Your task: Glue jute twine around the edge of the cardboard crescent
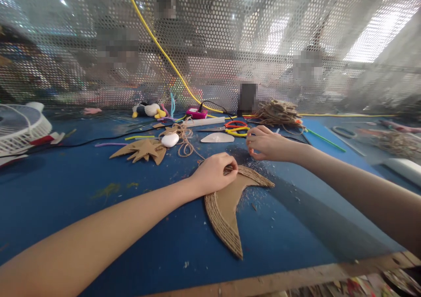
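A crescent-shaped piece of cardboard [226, 205] lies on the blue table, with rows of brown twine [217, 218] along its outer curve. My left hand [217, 172] rests on its upper part, fingers curled and closed over the twine edge; what lies under the fingertips is partly hidden. A strand of twine [187, 143] runs from a loose tangle behind towards this hand. Above the table, to the right, my right hand [265, 143] has loosely bent fingers with gaps between them and nothing visible in it. Closest to it are scissors with yellow handles [237, 133].
Cardboard cut-outs [144, 150] and a white rounded piece [170, 139] lie at left, near a white fan [23, 128]. A flat white piece [217, 137], red-handled scissors [236, 124] and a twine bundle [278, 111] lie behind. A perforated metal screen [210, 60] borders the back.
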The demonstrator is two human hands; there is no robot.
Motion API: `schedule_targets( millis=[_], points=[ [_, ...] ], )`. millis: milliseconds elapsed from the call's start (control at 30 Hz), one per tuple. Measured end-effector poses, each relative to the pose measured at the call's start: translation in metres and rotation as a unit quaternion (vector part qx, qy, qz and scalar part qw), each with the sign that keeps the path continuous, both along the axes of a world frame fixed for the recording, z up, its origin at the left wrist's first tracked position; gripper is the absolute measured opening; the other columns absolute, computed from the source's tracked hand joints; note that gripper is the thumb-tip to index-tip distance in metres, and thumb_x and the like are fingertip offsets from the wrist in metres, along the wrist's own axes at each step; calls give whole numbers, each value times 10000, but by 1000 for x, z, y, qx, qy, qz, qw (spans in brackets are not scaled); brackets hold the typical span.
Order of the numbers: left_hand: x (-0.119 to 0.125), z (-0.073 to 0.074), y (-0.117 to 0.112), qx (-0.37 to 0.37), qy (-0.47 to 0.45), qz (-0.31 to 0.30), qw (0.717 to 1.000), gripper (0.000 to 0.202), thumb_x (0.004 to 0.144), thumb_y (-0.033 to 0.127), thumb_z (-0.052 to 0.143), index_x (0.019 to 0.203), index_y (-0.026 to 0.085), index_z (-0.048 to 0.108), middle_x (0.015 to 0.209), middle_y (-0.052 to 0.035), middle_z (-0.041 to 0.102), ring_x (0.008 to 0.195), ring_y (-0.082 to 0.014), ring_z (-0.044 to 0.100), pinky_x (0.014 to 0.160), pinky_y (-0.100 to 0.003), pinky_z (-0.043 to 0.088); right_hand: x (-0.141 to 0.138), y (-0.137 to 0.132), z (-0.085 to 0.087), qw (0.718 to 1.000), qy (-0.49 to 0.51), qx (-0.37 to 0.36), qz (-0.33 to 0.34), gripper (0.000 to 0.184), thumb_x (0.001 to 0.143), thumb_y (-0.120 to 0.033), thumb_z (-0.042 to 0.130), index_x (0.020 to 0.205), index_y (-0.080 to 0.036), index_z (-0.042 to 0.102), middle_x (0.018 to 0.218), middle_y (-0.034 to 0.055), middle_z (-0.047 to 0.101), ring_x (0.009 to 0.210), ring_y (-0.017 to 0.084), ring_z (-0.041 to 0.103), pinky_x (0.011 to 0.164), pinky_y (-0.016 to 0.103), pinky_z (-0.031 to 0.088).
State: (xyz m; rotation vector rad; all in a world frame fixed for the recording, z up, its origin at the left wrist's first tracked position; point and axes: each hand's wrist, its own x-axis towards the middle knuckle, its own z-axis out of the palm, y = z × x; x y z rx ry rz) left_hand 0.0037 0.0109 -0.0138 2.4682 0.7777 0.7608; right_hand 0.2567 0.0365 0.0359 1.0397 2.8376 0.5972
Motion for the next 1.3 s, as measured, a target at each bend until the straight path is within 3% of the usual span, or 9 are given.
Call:
schedule_targets(
  millis=[167,367,667,967,1300],
  points=[
    [0,-1,0,3,1,0,1000,93,871,184,585,871,168,676,919,-37,678,836,-160,635,792,-309,511,3,7,0,999,-17,39,27,187,914,-195,504,867,-207,685,943,94,692,1069,278,519,931,399,353],
    [0,-1,0,-1,-4,2,1000,87,862,178,585,862,169,672,918,-35,680,824,-154,640,773,-294,520,14,10,12,998,62,-16,-5,203,950,-292,509,902,-207,687,996,77,706,1179,286,489,1036,426,327],
    [1,-1,0,7,-6,2,1000,83,869,170,592,859,169,674,917,-35,689,832,-158,646,775,-301,521,17,-9,-8,998,65,-9,-11,254,982,-357,502,896,-218,696,1026,65,725,1174,304,499,981,448,354],
    [0,-1,0,10,-8,2,1000,76,871,169,595,865,170,671,923,-34,689,834,-155,647,770,-296,521,18,-12,-7,996,78,-34,-30,290,994,-384,494,900,-237,725,1060,47,732,1179,290,494,994,450,335],
    [1,2,-1,12,-4,1,1000,77,860,160,586,847,170,662,917,-37,686,829,-160,639,772,-308,513,9,-7,-7,999,-18,43,-1,121,895,-225,569,870,-199,685,969,93,715,1123,295,522,925,398,360]
  ],
)
